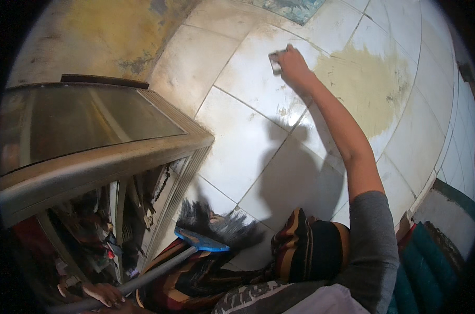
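My right arm reaches far out over the white floor tiles. The fingers of my right hand (pixel 294 67) are closed round a small, flat, pale rectangular piece (pixel 274 62), held at or just above the tiles; its exact kind I cannot make out. At the lower left, my left hand (pixel 102 294) is closed on the grey handle of a broom (pixel 159 271). The broom has a blue head and long black bristles, which rest on the floor between the cabinet and my knees. Its far handle end is partly hidden.
A low wooden cabinet (pixel 101 154) with a glassy top and cluttered open side stands at the left. A yellowish patch (pixel 360 89) marks the tiles beside my right arm. A bluish mat (pixel 295 8) lies at the far edge. Teal cushioning (pixel 426 267) is at the lower right.
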### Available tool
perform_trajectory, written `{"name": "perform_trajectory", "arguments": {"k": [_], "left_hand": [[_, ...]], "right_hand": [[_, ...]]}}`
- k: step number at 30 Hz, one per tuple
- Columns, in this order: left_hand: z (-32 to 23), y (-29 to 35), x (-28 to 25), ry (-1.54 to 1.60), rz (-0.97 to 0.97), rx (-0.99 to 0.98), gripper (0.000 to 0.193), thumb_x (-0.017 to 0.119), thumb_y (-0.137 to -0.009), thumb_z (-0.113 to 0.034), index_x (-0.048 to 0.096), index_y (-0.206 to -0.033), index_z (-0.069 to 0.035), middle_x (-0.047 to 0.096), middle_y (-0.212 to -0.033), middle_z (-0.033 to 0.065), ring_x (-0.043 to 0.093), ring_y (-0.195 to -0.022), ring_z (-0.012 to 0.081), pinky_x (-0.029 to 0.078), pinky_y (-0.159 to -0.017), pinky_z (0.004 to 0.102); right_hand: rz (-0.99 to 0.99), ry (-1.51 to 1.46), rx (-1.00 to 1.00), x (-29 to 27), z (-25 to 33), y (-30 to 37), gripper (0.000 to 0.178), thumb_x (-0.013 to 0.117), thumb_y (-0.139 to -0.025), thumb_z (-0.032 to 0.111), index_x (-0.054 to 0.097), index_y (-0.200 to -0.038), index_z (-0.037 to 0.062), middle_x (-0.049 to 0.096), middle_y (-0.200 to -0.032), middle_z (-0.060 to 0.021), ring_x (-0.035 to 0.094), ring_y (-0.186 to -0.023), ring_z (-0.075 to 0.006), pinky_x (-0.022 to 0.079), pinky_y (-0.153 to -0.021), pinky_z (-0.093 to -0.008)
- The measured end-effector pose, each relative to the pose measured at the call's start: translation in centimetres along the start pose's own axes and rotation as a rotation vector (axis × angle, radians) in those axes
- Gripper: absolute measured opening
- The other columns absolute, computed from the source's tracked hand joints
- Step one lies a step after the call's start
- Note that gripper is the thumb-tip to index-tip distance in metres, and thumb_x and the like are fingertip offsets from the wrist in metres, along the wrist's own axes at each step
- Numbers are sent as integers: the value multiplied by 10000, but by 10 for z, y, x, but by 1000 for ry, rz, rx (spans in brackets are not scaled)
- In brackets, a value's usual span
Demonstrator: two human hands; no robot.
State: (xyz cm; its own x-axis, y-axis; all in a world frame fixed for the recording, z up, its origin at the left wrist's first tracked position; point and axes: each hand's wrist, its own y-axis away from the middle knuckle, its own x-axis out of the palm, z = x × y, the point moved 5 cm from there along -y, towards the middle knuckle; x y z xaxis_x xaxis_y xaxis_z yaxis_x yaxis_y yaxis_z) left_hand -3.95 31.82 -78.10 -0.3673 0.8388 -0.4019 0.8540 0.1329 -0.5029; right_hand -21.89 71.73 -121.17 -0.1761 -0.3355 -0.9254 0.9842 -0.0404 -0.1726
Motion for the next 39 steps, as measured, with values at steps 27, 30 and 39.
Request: {"name": "perform_trajectory", "arguments": {"k": [27, 30, 39], "left_hand": [[73, -21, -61, 202, 74, 59, 565, 285, -878, -497, 193, -1327, -168, 342, -565, 49, 237, -375, 107, 222, -316, 233], [78, -18, -58, 262, 110, 79, 549, 263, -887, -483, 187, -1330, -168, 340, -565, 48, 220, -376, 104, 223, -314, 235], [71, -23, -57, 262, 213, 129, 543, 223, -900, -461, 163, -1335, -143, 310, -581, 31, 239, -405, 97, 224, -308, 242]], "right_hand": [[215, -171, 23, 20, 214, 169, 546, 444, -646, -94, 463, -1170, 58, 461, -1174, -179, 439, -1062, -340, 394, -882, -391], [-26, -239, 61, 29, 191, 159, 397, 482, -671, -33, 521, -1059, 42, 510, -1024, -158, 486, -934, -321, 449, -739, -365], [86, -122, 147, 48, 175, 146, 442, 449, -691, -32, 502, -1116, 81, 472, -1107, -186, 456, -1005, -340, 438, -793, -376]]}}
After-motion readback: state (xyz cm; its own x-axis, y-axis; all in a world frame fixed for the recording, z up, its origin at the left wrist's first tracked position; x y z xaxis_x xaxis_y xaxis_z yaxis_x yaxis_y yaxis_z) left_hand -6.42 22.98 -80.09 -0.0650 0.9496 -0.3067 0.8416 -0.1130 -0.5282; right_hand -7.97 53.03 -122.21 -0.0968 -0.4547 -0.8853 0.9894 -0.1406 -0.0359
